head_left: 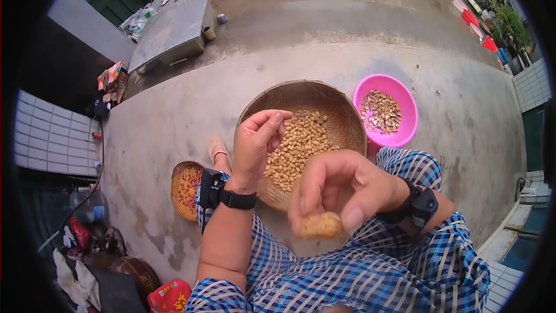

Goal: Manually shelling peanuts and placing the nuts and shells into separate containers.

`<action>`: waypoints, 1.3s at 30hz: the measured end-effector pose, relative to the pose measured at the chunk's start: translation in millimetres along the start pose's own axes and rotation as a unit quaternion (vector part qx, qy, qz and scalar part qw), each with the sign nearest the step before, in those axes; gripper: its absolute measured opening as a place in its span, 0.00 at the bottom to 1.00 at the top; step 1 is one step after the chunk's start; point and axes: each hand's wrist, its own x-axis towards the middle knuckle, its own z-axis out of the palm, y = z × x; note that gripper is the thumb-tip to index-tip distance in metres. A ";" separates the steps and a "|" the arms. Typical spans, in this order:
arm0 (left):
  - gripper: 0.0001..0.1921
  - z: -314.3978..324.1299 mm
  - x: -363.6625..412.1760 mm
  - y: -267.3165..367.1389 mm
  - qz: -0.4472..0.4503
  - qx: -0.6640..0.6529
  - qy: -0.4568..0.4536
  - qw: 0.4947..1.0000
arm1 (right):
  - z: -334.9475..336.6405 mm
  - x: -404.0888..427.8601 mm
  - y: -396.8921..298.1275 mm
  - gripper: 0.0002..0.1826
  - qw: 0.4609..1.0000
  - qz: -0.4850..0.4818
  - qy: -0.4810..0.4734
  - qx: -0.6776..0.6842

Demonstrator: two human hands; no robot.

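A peanut in its shell (320, 226) is pinched between the thumb and fingers of my right hand (343, 187), held close to the camera. My left hand (260, 143) hangs over the left part of a round woven bamboo basket (343, 111). Its fingers are curled, with the thumb beside the index finger; whether anything is inside them is hidden. Many unshelled peanuts (299, 143) lie heaped in that basket. Touching its right side is a pink plastic basin (410, 108) with broken peanut shells (384, 111) inside.
Left of my leg, a small woven basket (177, 182) contains reddish peanut kernels (190, 184). A low stone-like slab (173, 30) stands at the upper left. A red bag (169, 298) and brown jars (134, 271) sit at the lower left. A few bits lie on the concrete floor (469, 139).
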 end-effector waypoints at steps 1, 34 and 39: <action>0.12 2.4 -0.7 1.5 -0.006 -0.002 0.003 1.000 | -11.6 7.2 -2.8 0.15 0.998 -0.036 0.039 0.032; 0.09 11.9 -11.2 -9.5 0.075 0.085 -0.067 0.991 | -84.4 15.1 24.3 0.17 0.957 -0.023 0.285 -0.049; 0.10 16.5 -10.2 -10.7 0.062 0.053 -0.076 0.994 | -85.5 13.6 24.3 0.16 0.958 -0.022 0.282 -0.044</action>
